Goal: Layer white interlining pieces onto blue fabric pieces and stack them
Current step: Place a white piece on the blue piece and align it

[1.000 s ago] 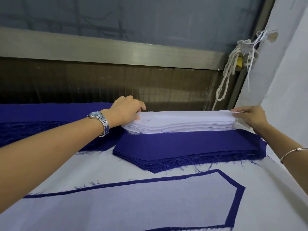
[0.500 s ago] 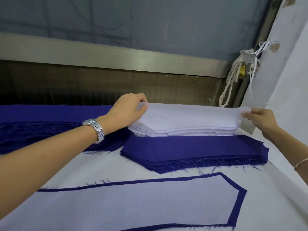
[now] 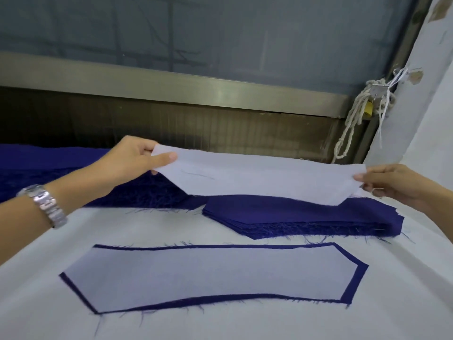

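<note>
A single white interlining piece point(image 3: 264, 177) hangs in the air, stretched between both hands. My left hand point(image 3: 130, 160) pinches its left end and my right hand point(image 3: 389, 182) pinches its right end. Below it lies a stack of blue fabric pieces point(image 3: 301, 217) with frayed edges. The white interlining stack behind is hidden by the lifted piece. Nearer to me a blue piece point(image 3: 353, 283) lies flat on the table, with a white interlining piece point(image 3: 203, 276) laid on it so only a blue border shows.
A white cloth point(image 3: 220, 322) covers the table. More blue fabric point(image 3: 49, 163) lies at the far left. A metal rail point(image 3: 196, 89) and dark panel run behind the table. A knotted white rope point(image 3: 355, 119) hangs at the right beside a pale wall.
Both hands have lifted the top white piece off the interlining stack and raised it toward me. The view has tilted down, showing more of the layered piece.
</note>
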A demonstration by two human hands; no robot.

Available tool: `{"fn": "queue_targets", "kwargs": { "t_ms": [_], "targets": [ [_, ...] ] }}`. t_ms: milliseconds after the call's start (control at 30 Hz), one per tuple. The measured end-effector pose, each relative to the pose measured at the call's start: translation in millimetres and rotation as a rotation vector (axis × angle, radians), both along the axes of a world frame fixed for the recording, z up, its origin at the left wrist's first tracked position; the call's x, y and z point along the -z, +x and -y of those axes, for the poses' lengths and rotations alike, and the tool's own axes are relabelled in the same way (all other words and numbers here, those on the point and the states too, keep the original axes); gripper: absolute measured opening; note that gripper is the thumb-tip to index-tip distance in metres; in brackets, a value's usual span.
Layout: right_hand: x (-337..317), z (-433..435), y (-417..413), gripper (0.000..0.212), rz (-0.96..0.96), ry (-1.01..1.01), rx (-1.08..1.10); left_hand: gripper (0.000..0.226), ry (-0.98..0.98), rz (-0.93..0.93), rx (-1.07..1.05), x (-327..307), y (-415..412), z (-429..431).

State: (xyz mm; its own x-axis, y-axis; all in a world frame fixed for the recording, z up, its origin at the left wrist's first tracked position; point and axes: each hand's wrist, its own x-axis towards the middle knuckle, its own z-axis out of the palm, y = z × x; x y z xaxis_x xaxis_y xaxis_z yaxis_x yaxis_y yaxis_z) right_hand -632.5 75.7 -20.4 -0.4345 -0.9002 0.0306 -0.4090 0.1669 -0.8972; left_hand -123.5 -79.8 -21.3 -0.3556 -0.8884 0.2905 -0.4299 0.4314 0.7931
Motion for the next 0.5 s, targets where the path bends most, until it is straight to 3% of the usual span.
{"fn": "queue_targets", "kwargs": {
  "t_ms": [233,433,500],
  "targets": [
    [4,-17,35,0.024,0.057,0.206,-0.29,0.035,0.245,0.11,-0.082,16,70,-32],
    [21,-27,54,0.048,0.01,0.332,-0.486,0.068,0.429,0.301,-0.02,33,108,-47],
    [26,-30,59,0.06,-0.043,0.37,-0.508,0.062,0.446,0.329,0.016,36,113,-49]
  ]
}}
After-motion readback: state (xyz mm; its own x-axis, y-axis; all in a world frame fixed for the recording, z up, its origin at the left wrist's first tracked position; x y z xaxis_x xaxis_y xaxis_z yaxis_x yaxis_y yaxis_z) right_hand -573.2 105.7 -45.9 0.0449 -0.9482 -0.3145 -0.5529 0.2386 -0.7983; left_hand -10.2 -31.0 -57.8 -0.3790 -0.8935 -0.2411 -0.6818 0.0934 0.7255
